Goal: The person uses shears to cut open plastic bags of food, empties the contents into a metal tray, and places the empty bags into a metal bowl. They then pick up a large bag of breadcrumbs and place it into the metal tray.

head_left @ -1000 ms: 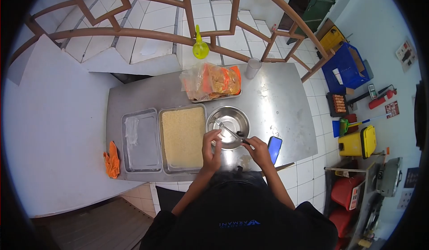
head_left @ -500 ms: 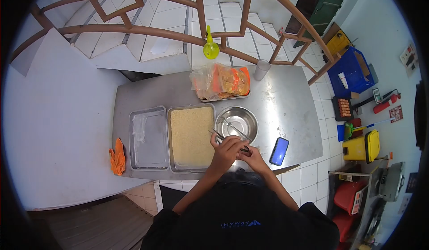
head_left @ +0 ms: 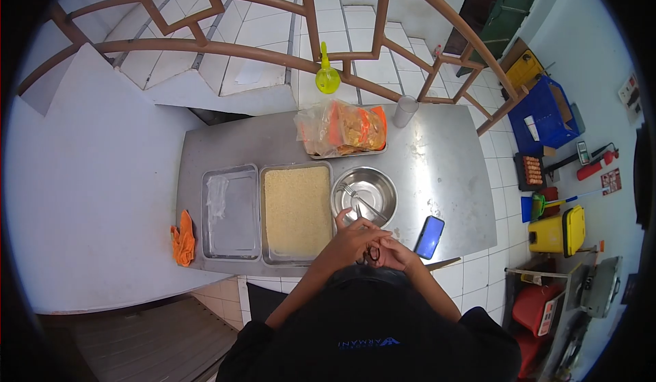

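Near the table's front edge, my left hand is wrapped round the middle of a pair of dark scissors. My right hand is closed at the scissors' handle loops, its fingers touching those of my left hand. The blades point away from me towards a round steel bowl, and the fingers partly hide them. A fork and another long metal utensil lie in the bowl. Left of it is a metal tray filled with pale crumbs.
A second tray with a whitish smear stands at the left, beside an orange glove. Bagged food on a tray, a cup and a yellow-green bottle are at the back. A phone lies at the right.
The scissors have turned from pointing left to pointing away from me, with their handles nearer my body. My hands have shifted slightly towards me, and the whole view has moved slightly.
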The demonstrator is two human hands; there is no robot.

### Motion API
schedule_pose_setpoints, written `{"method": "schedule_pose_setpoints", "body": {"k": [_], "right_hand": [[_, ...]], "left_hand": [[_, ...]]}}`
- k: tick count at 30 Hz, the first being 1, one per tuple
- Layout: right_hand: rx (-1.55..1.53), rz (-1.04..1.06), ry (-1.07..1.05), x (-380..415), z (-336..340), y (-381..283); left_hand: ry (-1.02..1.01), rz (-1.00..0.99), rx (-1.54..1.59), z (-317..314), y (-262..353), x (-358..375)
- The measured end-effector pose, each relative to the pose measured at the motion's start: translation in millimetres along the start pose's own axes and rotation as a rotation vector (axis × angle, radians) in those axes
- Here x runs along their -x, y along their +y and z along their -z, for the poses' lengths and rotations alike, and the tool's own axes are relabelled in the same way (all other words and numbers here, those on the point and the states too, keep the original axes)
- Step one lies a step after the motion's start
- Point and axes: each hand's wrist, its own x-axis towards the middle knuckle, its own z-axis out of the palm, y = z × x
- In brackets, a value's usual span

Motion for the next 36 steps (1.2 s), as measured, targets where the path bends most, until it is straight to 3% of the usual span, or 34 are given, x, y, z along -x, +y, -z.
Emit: {"method": "schedule_pose_setpoints", "body": {"k": [3,7,9,11,13,15,18,21,24,31,33,34,36], "right_hand": [[0.069,-0.008,0.116,3.5,3.9,5.1],[0.016,-0.032,0.021,5.7,20.4,3.2],[0.029,-0.012,-0.012,8.9,26.7,-2.9],[0.043,0.013,0.047,13.5,13.6,-14.3],[0.054,0.053,0.110,16.4,14.7,-22.3],[0.064,0.073,0.000,19.3,31.4,-25.1],[-0.053,0.136,-0.009,24.4,42.7,-27.4],[-0.076,0.172,0.068,28.8,43.7,-35.9],[-0.109,0.176,0.056,30.4,48.5,-42.6],[0.090,0.205,0.172,15.7,63.2,-60.5],[0.161,0.151,0.117,15.5,72.5,-66.8],[0.152,0.157,0.117,15.4,75.7,-69.1],[0.218,0.115,0.096,14.8,77.2,-75.2]], "left_hand": [[-0.061,0.004,0.018,-0.6,-2.7,-1.8],[-0.055,-0.032,-0.029,-8.1,-24.9,-11.7],[0.232,0.064,0.051,-14.1,-70.3,-18.4],[0.447,0.482,0.335,-13.1,-124.7,-39.1],[0.450,0.808,0.226,-6.1,-195.3,-57.3],[0.254,1.049,0.223,10.4,-239.7,-70.6],[0.167,1.162,0.268,19.8,-251.8,-89.7],[0.320,1.212,0.475,15.4,-259.5,-102.5],[0.422,1.135,0.279,4.5,-273.0,-114.8],[0.410,1.143,0.206,20.1,-282.8,-151.8],[0.500,1.105,-0.316,24.6,-310.5,-161.7],[0.491,1.102,-0.323,29.0,-316.5,-168.5],[0.202,1.082,-0.341,41.7,-308.2,-183.8]]}}
